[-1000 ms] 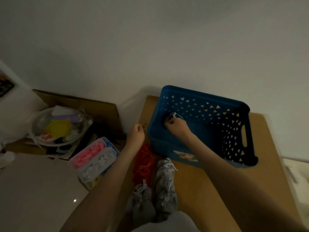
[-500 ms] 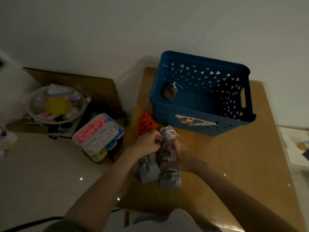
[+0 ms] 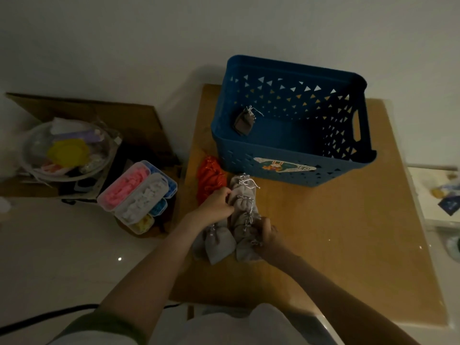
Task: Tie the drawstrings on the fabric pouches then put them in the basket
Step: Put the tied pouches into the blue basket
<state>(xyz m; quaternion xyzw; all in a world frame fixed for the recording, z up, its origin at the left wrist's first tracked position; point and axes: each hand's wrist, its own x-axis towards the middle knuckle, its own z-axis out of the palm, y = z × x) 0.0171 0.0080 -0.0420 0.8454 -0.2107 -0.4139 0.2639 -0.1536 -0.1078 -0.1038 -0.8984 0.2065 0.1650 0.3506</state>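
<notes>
A blue plastic basket stands at the back of the wooden table. One grey pouch with a tied white string leans against its inner left wall. Several grey drawstring pouches lie in a row in front of the basket, with more grey pouches nearer me. My left hand pinches the left side of a pouch in the row. My right hand grips the near end of the same row, fingers curled. Red pouches lie to the left of the grey ones.
On the floor to the left are a compartment box of pink, white and yellow items, a clear bowl of odds and ends, and flat cardboard. A white wall rises behind. A black cable runs along the floor by my left arm.
My right hand left the grey pouch in the basket and came back to the table. Both hands now hold the row of grey pouches. The view tilted downward.
</notes>
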